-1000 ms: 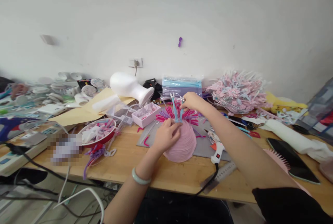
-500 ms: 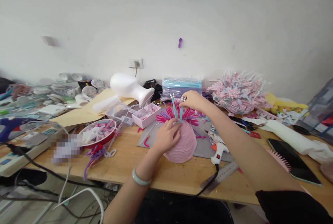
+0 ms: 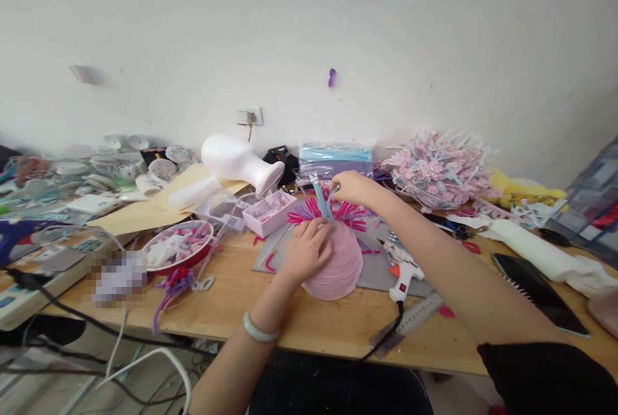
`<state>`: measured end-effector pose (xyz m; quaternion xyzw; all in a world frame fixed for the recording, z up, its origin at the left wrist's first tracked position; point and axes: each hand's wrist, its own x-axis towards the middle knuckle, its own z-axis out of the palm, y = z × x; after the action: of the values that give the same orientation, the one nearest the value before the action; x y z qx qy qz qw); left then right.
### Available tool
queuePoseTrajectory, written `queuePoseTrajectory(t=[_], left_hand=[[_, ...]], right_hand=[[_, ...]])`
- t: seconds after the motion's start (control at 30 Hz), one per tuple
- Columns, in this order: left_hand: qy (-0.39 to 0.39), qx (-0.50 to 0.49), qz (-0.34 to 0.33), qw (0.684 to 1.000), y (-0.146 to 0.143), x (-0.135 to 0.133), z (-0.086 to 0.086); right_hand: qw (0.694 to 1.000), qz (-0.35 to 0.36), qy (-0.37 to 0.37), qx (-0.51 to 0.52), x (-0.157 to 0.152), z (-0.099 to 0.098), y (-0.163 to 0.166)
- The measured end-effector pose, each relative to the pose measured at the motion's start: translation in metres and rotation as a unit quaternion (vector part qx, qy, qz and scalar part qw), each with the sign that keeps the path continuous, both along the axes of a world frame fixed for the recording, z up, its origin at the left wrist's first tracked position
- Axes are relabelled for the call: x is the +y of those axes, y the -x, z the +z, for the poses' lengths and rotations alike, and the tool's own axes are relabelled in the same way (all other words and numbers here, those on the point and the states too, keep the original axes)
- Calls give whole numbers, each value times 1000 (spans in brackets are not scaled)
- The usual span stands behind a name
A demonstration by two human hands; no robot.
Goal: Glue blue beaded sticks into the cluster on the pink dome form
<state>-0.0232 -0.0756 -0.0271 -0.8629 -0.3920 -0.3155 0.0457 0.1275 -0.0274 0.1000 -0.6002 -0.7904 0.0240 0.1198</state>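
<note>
our left hand (image 3: 305, 251) lies on the dome (image 3: 338, 270), fingertips (image 3: 324, 227) at the foot of the blue stems (image 3: 319, 201) — our right hand (image 3: 348, 187) pinches their tips just behind. the left fingers hide the stems' base; whether they grip, we cannot tell.

At the middle of the desk (image 3: 309, 328), the left hand (image 3: 305, 251) lies on a pink ribbed dome (image 3: 342, 268), its fingers (image 3: 319, 227) curled at the foot of upright blue stems (image 3: 320, 199). The right hand (image 3: 351, 187) pinches their tips. A white glue gun (image 3: 403, 273) lies just beside the dome, toward the desk's right edge.
</note>
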Motion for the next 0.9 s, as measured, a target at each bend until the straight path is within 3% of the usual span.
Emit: queuePoseTrajectory(t=[0.17,0.37,0.53,0.67,0.77,0.83,0.9], left_hand=[[49,2,1,999,0,-1,0],[74,1,-6,997,-1,-2,1],[63,21,-33,997,1,2,6],[41,69,-74,994,7,11,14],[34,112,-103,988,12,21,20],[33,137,-117,983,15,28,23],[30,156,-129,979,18,35,25]], right_hand=[[999,-1,-26,47,0,1,-5],[969,3,-186,163,-26,4,-10],[926,17,-292,237,-63,-29,-14],[951,-2,-225,213,-79,-67,-28],[973,-44,-163,157,-86,-83,-45],[985,-109,-99,94,-93,-89,-58],[980,-195,19,29,-101,-94,-72]])
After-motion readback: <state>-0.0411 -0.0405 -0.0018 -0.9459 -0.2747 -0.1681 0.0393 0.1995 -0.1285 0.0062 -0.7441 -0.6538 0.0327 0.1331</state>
